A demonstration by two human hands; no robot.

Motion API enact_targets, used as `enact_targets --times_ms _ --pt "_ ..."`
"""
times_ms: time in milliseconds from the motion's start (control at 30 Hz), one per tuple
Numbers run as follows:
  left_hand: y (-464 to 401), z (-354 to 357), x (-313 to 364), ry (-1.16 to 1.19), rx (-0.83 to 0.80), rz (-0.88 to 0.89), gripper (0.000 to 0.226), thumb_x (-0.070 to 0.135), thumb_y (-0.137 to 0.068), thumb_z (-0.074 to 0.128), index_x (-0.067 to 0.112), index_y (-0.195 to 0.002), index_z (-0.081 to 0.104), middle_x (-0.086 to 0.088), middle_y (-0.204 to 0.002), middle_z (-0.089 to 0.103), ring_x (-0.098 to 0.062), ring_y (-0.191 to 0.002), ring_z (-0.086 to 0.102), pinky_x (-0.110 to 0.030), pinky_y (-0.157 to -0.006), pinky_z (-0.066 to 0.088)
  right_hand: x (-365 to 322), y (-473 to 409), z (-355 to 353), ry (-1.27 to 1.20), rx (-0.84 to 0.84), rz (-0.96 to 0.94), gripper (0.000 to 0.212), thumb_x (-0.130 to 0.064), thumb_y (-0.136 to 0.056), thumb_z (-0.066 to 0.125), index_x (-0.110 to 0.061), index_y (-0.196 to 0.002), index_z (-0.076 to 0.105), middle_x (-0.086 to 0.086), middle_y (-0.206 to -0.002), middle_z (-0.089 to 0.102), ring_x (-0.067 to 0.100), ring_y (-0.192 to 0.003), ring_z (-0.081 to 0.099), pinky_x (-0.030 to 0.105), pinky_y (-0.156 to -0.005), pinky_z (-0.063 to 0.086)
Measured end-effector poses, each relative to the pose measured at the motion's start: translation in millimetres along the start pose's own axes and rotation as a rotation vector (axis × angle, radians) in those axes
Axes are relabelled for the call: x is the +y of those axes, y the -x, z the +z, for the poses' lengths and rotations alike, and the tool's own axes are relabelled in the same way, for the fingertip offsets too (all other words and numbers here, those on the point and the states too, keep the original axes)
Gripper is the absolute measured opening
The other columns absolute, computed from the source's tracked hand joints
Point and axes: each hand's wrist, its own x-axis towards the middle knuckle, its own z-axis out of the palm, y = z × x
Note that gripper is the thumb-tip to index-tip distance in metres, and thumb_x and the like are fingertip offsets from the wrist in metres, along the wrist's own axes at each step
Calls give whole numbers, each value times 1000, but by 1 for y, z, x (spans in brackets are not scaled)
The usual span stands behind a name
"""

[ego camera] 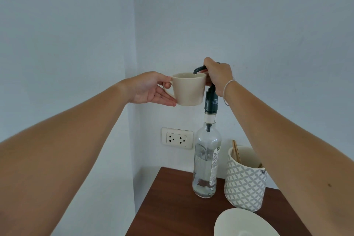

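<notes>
A cream mug (pixel 188 90) is held in the air by my left hand (pixel 151 89), which pinches its handle while the lower fingers lie under its base. The mug sits just beneath the black spout of a dark pump dispenser (pixel 210 101). That pump is fitted on a tall clear glass bottle (pixel 206 163) that stands on the brown wooden table (pixel 172 201) and is partly filled with clear liquid. My right hand (pixel 217 75), a thin bracelet on its wrist, grips the pump head from above and hides most of it.
A patterned grey-and-white ceramic holder (pixel 244 182) with wooden sticks stands right of the bottle. A white dish (pixel 241 224) lies at the table's front edge. A double wall socket (pixel 177 138) sits behind, left of the bottle. White walls meet in a corner.
</notes>
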Motion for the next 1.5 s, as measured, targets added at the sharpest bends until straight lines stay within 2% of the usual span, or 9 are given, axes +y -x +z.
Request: enact_targets --times_ms 333,467,733,833,1000,1133,1333,1500 --pt "0 1 -1 3 0 3 32 25 -94 46 9 -67 46 -36 -91 66 -37 -91 69 -35 -78 58 1 3 -1 26 -5 -11 15 -23 -69 52 -16 -56 49 5 -69 60 18 -54 50 30 -64 44" --pt "0 1 -2 3 0 3 32 25 -94 46 9 -67 46 -37 -96 64 -37 -91 69 -34 -78 58 1 3 -1 39 -10 -12 15 -22 -69 52 -16 -55 48 5 -67 57 18 -53 48 30 -64 43" --pt "0 2 -2 -2 -3 2 32 24 -94 45 9 -66 46 -35 -87 67 -37 -84 71 -34 -76 59 3 0 -3 21 -41 6 14 -22 -72 53 -15 -59 51 1 -64 59 16 -54 49 27 -62 44" --pt "0 3 -3 -4 -2 3 32 24 -94 45 9 -66 46 -35 -87 67 -36 -84 71 -34 -75 59 2 1 -4 26 -53 16 14 -23 -72 53 -15 -61 52 2 -66 59 17 -57 48 29 -64 43" --pt "1 3 -3 4 -3 3 32 24 -94 45 9 -66 45 -35 -90 66 -37 -85 70 -34 -76 59 -3 1 -7 1 -105 48 17 -26 -77 52 -12 -69 54 3 -69 64 17 -56 47 25 -57 42" --pt "3 4 0 -2 3 14 32 24 -94 45 9 -66 45 -36 -94 65 -37 -85 70 -35 -78 58 -9 2 -7 -16 -123 50 18 -26 -80 51 -11 -70 52 2 -69 59 17 -57 47 25 -54 40" --pt "5 7 3 -5 -8 17 33 24 -94 45 9 -65 46 -34 -88 67 -36 -85 71 -34 -77 59 -13 4 -11 -30 -153 57 22 -35 -83 54 -14 -75 51 -2 -76 56 18 -65 49 29 -62 41" --pt "7 13 6 -23 -18 21 32 24 -94 45 9 -65 45 -34 -87 67 -37 -84 71 -34 -77 58 -13 8 -12 -36 -128 74 31 -46 -80 58 -15 -79 56 -4 -79 58 20 -79 54 35 -77 47"
